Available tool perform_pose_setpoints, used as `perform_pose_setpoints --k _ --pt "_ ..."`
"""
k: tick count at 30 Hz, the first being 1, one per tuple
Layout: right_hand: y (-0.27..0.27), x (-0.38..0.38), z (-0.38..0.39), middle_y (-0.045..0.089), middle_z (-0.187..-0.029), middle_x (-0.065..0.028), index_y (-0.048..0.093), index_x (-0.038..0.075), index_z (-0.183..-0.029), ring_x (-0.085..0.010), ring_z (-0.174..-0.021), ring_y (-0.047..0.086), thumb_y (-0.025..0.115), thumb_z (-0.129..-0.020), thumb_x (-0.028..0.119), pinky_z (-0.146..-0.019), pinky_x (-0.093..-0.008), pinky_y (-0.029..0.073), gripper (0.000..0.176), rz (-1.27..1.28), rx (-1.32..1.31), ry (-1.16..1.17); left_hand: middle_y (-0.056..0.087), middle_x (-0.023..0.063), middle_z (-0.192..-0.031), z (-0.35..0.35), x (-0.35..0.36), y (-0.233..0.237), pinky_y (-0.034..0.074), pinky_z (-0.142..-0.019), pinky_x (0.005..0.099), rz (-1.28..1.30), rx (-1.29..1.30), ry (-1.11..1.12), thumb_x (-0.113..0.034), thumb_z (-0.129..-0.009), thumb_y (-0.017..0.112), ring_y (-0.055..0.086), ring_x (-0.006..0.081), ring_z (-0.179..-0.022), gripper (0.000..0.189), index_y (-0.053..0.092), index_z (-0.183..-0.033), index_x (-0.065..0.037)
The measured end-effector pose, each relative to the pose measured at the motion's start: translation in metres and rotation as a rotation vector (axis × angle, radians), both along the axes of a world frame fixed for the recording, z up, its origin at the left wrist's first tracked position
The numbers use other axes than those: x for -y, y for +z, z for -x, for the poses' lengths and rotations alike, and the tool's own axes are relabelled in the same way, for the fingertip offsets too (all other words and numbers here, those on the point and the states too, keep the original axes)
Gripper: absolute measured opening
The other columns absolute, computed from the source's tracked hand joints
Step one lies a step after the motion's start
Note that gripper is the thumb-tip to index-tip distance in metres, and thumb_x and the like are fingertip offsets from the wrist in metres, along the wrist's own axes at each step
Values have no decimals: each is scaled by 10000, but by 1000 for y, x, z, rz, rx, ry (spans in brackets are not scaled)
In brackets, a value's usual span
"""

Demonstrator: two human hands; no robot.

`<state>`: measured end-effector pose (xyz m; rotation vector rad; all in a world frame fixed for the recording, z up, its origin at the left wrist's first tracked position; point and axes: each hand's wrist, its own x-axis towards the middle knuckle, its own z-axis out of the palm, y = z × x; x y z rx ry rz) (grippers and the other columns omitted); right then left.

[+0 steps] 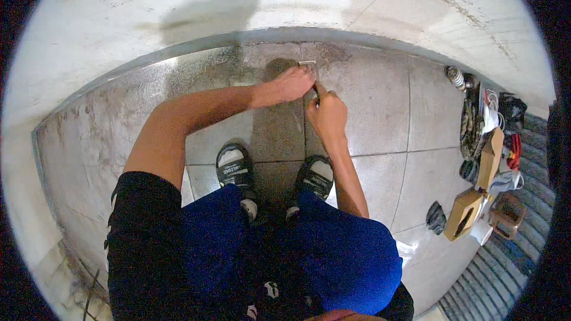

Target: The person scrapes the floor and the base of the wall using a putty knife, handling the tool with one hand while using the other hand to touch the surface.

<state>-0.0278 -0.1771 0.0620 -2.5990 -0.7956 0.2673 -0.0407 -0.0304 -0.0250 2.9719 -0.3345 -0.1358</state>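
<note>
I squat on a grey tiled floor [375,113] near the base of a pale wall [285,0]. My left hand [294,82] reaches forward and pinches a small flat light piece [308,63] against the floor by the wall's foot. Close beside it, my right hand [326,113] grips a thin dark tool [316,90], its tip at the tile joint just below that piece. What kind of tool it is cannot be made out. My sandalled feet [235,166] rest on the tiles below the hands.
At the right edge lies a heap of gear: cardboard boxes [476,193], a coil spring [455,77], cables with a red item [513,150], a dark cloth or glove [436,217]. A ribbed mat [505,261] covers the lower right.
</note>
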Motion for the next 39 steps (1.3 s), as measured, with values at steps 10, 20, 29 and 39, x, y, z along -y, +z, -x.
perform_pose_setpoints --k 10,20,29,39 --pt "-6 -27 -14 652 -706 -203 685 25 -712 -355 -645 655 598 -743 215 -596 -441 528 212 105 47 57 608 237 -956 4 -24 -12 511 -746 444 416 77 -23 -111 -769 551 612 374 -896 251 589 -984 13" --pt "18 -34 -23 650 -700 -205 692 33 -719 -355 -645 655 614 -733 252 -601 -430 527 232 155 -15 32 622 235 -920 1 -26 44 483 -714 466 551 -136 99 -145 -776 561 617 373 -865 225 604 -936 8" --pt "23 -52 -34 654 -708 -189 702 64 -743 -333 -654 659 620 -740 271 -584 -427 522 222 122 52 29 617 226 -930 -10 -38 41 490 -745 454 625 -86 125 -180 -779 569 609 376 -868 276 602 -981 5" --pt "-7 -57 -33 664 -713 -175 690 58 -689 -332 -645 664 676 -687 184 -568 -431 522 127 72 72 73 642 233 -819 -15 -45 27 516 -692 434 533 -235 228 -141 -779 559 646 374 -794 199 640 -833 33"
